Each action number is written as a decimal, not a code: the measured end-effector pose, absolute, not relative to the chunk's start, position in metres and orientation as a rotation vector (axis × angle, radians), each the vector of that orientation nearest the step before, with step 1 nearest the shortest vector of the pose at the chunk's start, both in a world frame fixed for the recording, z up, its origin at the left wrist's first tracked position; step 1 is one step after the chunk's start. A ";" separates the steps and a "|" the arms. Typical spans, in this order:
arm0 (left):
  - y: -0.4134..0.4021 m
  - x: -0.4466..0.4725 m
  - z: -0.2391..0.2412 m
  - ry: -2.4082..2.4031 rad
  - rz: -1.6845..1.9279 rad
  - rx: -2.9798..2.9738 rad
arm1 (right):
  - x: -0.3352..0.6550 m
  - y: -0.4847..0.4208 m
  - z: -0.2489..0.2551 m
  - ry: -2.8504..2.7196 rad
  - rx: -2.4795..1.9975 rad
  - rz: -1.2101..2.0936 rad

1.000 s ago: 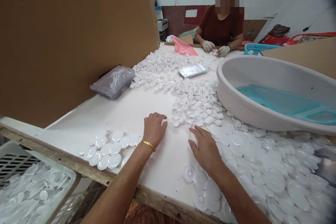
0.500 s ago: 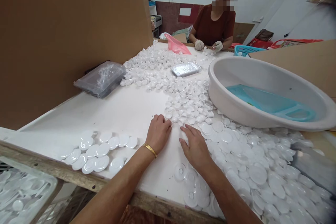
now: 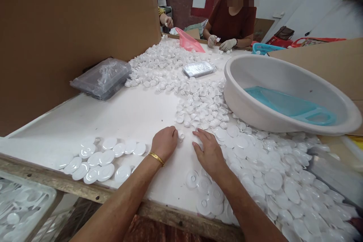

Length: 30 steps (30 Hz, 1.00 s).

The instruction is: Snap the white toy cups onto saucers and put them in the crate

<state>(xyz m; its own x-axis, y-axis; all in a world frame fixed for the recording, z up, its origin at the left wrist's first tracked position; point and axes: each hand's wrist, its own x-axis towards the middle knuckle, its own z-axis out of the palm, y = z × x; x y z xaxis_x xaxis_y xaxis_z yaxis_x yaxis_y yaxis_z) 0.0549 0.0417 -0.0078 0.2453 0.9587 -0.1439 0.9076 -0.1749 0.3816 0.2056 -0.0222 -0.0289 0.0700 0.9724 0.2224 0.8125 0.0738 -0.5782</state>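
My left hand (image 3: 164, 143), with a gold bangle on its wrist, lies on the white table (image 3: 136, 117) with fingers curled. Its fingertips pinch a small white cap (image 3: 180, 135) at the near edge of a heap of small white caps (image 3: 198, 106). Close beside it, my right hand (image 3: 208, 153) rests flat with fingers spread, holding nothing. It touches the edge of a wide spread of flat white discs (image 3: 269, 166). More discs (image 3: 204, 193) lie under and beside my right forearm.
A group of discs (image 3: 99, 159) lies near the table's front left. A grey basin (image 3: 283, 72) holding a teal tray (image 3: 289, 106) stands right. A cardboard wall (image 3: 70, 26), plastic bag (image 3: 102, 77) and wrapped packet (image 3: 198, 69) are behind. A gloved co-worker (image 3: 227, 43) sits opposite. A crate (image 3: 19, 204) is lower left.
My left hand reached to the cap heap and drew back toward me with a cap at its fingertips. My right hand slid left, closer to it. The view shifted slightly.
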 end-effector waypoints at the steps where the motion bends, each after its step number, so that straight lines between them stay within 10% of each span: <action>1: 0.042 0.054 -0.008 1.713 0.186 2.135 | 0.208 -0.022 -0.028 -1.766 -1.785 0.352; 10: 0.042 0.049 -0.008 1.577 0.470 2.127 | 0.218 -0.019 -0.020 -1.704 -1.799 0.352; 17: -0.011 0.051 0.007 1.015 0.019 2.227 | 0.215 -0.021 -0.016 -1.701 -1.777 0.387; 30: -0.014 0.049 0.001 1.340 0.233 2.151 | 0.203 -0.024 -0.015 -1.578 -1.722 0.684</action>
